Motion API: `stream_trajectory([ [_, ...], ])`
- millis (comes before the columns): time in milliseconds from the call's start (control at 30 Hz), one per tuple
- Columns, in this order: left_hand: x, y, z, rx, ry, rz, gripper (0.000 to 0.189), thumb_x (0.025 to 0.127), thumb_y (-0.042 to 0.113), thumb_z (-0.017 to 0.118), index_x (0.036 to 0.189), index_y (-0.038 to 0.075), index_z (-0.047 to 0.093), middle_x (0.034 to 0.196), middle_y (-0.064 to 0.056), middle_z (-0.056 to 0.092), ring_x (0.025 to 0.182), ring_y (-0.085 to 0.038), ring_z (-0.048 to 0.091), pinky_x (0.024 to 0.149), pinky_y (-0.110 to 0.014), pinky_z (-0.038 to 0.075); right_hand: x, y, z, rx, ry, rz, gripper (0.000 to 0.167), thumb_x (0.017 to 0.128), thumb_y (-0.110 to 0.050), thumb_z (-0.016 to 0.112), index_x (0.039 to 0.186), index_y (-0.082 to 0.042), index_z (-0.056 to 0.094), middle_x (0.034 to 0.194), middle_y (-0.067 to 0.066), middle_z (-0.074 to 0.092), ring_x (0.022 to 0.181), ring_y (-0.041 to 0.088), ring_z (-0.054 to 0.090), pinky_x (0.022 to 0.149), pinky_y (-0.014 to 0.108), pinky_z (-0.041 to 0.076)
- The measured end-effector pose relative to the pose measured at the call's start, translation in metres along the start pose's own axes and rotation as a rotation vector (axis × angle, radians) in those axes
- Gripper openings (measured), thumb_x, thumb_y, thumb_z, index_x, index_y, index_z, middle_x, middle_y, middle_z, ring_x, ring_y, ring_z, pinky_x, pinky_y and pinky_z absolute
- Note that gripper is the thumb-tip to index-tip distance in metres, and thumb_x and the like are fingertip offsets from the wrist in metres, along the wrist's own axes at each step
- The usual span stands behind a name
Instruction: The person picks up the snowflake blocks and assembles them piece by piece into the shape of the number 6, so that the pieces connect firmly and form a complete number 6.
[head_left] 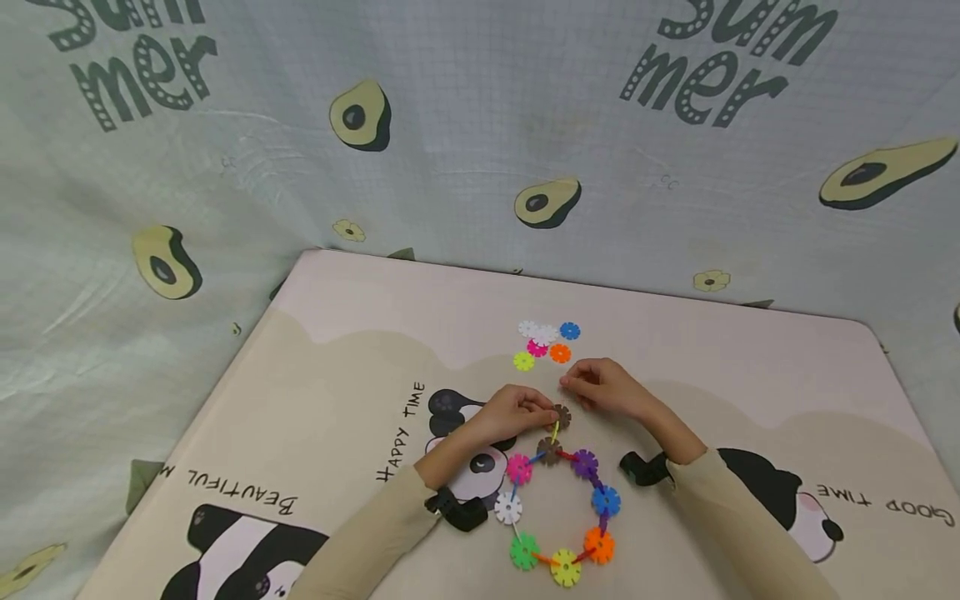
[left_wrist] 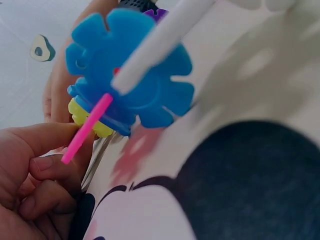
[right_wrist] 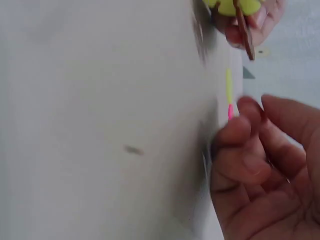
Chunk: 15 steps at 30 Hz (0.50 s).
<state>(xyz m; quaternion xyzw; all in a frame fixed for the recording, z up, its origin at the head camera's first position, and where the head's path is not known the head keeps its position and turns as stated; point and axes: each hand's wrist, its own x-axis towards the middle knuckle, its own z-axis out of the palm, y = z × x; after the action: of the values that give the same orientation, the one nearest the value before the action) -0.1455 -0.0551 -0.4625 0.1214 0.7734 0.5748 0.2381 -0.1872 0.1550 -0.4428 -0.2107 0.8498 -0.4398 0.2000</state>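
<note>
Left to right, on the counter [head_left: 352,358]:
- Left hand [head_left: 517,412]: pinches the outer brown disc [head_left: 564,417], just right of the fingertips.
- Loose discs [head_left: 543,336]: lie beyond both hands.
- Yellow stick [head_left: 555,432]: runs lengthwise from the outer brown disc back toward the disc ring [head_left: 550,452].
- Right hand [head_left: 606,387]: fingers loosely curled, nothing visible in them; hovers farther right and beyond. Left nearer, in contact.

Pale avocado-print fabric [head_left: 450,125] hangs behind a beige panda-patterned table [head_left: 345,358].
</note>
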Motion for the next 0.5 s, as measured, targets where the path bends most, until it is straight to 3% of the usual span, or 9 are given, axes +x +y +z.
stream_trajectory([
  [100,0.0,0.0,-0.001,-0.011,-0.01,0.013,0.023,0.092,0.015,0.068,0.103,-0.005,0.071,0.084,-0.013,0.073,0.067,-0.003,0.059,0.061,-0.017,0.043,0.009,0.002,-0.001,-0.031,0.106,0.014,0.016,0.094,-0.014,0.065,0.095,0.002,0.065,0.078,0.006,0.06,0.065,0.014,0.051,0.059,0.022,0.043],
  [200,0.0,-0.002,-0.001,-0.009,-0.025,0.033,0.022,0.092,0.014,0.067,0.101,-0.006,0.071,0.083,-0.014,0.072,0.066,-0.003,0.06,0.06,-0.017,0.043,0.018,0.003,-0.003,-0.019,0.164,0.026,0.022,0.092,-0.011,0.066,0.105,0.007,0.062,0.083,0.012,0.061,0.062,0.015,0.053,0.057,0.024,0.045],
  [367,0.0,-0.002,-0.001,-0.002,-0.053,0.057,0.021,0.093,0.013,0.067,0.098,-0.007,0.071,0.081,-0.016,0.071,0.066,-0.003,0.061,0.061,-0.017,0.044,0.029,0.005,-0.005,-0.024,0.186,0.07,0.035,0.091,-0.012,0.069,0.119,0.006,0.059,0.081,0.01,0.056,0.052,0.013,0.049,0.051,0.024,0.042],
  [500,-0.001,-0.001,-0.002,0.001,-0.052,0.061,0.021,0.093,0.013,0.067,0.098,-0.007,0.071,0.084,-0.017,0.072,0.066,-0.001,0.059,0.061,-0.016,0.044,0.034,0.005,-0.006,-0.051,0.176,0.065,0.036,0.088,-0.013,0.072,0.118,0.004,0.061,0.078,0.007,0.054,0.05,0.011,0.043,0.049,0.024,0.037],
])
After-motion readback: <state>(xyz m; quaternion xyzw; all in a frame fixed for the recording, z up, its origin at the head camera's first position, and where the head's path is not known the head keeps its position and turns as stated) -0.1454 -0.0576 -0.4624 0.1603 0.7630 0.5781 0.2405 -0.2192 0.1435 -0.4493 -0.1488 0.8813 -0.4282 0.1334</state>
